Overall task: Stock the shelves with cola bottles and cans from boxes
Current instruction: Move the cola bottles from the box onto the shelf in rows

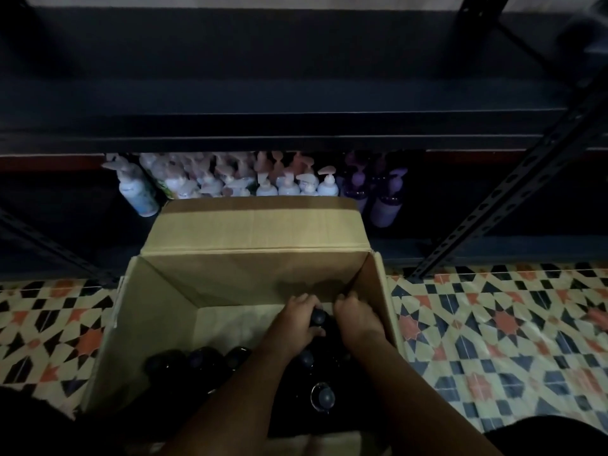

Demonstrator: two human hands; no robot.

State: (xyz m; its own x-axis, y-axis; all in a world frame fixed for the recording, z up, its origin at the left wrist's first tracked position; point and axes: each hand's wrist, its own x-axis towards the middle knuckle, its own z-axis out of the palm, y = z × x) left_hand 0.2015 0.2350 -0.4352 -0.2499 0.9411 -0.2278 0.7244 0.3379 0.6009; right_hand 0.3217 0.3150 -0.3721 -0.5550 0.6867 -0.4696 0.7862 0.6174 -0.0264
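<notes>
Both hands inside the open box of dark bottles, on the floor before the shelving.

The cardboard box [230,291] stands on the patterned tiled floor [493,324], its far flap against the lower shelf of pump bottles [286,182]. Left hand [301,319] has its grip curled round the cap of a bottle [318,316] near the box's far right corner. Right hand [357,319] reaches just beside it; its grip cannot be told. More cola bottles [324,396] stand along the near side.

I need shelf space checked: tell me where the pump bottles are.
The pump bottles stand on the lower shelf, centre of the head view, directly behind the open cardboard box and under the dark upper shelf.
</notes>
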